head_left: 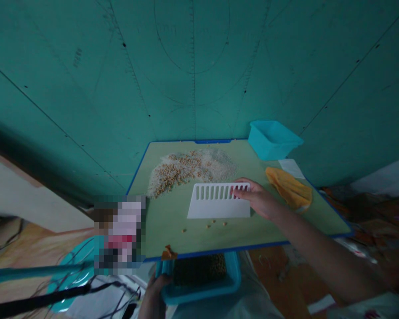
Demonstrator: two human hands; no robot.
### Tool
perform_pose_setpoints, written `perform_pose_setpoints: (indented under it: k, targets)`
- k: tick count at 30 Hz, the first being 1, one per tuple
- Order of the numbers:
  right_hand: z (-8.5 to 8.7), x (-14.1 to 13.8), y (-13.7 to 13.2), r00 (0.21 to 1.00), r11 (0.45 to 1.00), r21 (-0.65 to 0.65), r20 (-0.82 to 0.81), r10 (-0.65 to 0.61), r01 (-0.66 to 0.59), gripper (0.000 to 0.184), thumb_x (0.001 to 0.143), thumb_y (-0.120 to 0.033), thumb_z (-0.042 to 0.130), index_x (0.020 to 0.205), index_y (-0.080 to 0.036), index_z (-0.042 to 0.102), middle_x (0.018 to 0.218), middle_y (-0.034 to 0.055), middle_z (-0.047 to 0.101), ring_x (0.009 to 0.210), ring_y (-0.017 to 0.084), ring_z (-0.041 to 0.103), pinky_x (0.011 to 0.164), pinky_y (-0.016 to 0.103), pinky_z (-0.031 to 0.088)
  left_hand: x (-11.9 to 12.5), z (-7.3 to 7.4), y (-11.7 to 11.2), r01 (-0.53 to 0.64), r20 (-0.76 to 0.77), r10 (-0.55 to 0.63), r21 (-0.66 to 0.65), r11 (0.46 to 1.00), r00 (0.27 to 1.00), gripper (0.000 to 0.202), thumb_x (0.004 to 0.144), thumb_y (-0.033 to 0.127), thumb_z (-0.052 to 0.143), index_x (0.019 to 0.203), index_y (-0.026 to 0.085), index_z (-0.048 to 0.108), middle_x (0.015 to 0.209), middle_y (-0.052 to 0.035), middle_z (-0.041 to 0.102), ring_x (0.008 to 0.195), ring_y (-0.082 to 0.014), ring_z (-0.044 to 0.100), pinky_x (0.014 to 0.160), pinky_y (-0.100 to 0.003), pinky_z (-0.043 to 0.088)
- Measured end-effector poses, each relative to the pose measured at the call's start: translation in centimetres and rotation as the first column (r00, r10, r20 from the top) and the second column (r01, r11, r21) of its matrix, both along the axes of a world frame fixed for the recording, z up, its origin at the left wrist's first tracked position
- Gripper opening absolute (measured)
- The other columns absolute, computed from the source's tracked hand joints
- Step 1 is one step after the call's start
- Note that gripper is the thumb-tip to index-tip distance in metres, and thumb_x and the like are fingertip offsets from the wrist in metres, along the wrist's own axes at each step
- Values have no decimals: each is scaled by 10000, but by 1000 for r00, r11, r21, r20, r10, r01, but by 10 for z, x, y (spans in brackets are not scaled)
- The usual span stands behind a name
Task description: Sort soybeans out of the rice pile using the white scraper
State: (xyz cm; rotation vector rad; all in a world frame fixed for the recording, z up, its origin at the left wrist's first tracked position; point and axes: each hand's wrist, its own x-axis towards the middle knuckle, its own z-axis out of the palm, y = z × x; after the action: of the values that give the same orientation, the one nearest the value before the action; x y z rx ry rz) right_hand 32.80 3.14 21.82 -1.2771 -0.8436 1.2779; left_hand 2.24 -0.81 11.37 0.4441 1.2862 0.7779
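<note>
My right hand grips the right end of a white slotted plastic scraper, its fingers at the slots. The scraper is over the light green board, in front of a spread pile of white grains and tan beans. A few loose beans lie on the board near its lower edge. Below the board's front edge, my left hand holds the left side of a blue plastic basin. Dark contents and some tan beans show inside the basin. Part of the left hand's fingers is hidden.
The board has a blue rim. At its back right stands a turquoise bin, with a yellow cloth and a white paper nearby. A green marked wall rises behind. Cables and a turquoise stool are at lower left.
</note>
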Motion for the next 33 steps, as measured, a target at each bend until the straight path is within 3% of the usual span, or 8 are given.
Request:
perform_pose_setpoints:
  k: [3,7,14,18,22,27,33]
  targets:
    - [1,0,-3,1000,1000,-22,-3,-19,19,305,552,-337,755,767,-205,584,641,-31,584,573,122,515,549,247,354,0,1,0,-20,117,22,-20,1000,993,249,538,193,646,760,273,726,645,29,751,968,-325,628,759,-362,499]
    - [3,3,-9,993,993,-48,-58,-107,105,315,541,-317,763,771,-214,574,637,-38,584,559,127,516,548,255,363,-2,-1,0,-41,164,50,-58,997,985,285,547,171,655,805,268,729,676,34,761,1005,-302,614,784,-344,489]
    - [-8,29,-32,944,952,-72,-129,-305,297,273,553,-271,779,750,-212,600,643,-34,617,602,134,557,614,261,408,1,-4,0,-35,189,46,-64,997,981,252,519,176,685,757,239,735,688,0,767,965,-333,635,801,-388,486]
    - [-14,38,-49,922,925,-101,-94,-374,365,277,558,-288,781,761,-198,616,643,-20,627,597,146,565,611,276,414,5,-5,3,-37,196,47,-52,998,979,334,516,173,682,842,230,731,674,-22,764,949,-352,641,777,-417,499]
    - [-19,27,-63,919,925,-142,-130,-372,354,301,577,-309,777,799,-196,608,678,-13,643,607,147,569,614,280,410,9,-6,8,-35,136,41,-50,998,990,259,484,156,672,726,231,723,580,-10,736,908,-372,648,740,-435,514]
    - [-22,1,-80,932,936,-185,-152,-329,300,314,584,-339,773,814,-209,603,666,-18,632,607,144,555,612,277,402,10,-5,6,-35,149,41,-43,998,988,305,505,180,676,801,238,718,720,-1,761,916,-320,649,736,-388,516]
    - [-22,-20,-96,951,939,-219,-102,-293,266,341,558,-377,782,802,-208,615,610,-26,611,590,132,530,585,261,386,11,3,2,-46,143,51,-42,998,988,268,480,178,696,741,231,719,628,27,739,859,-297,661,714,-356,509]
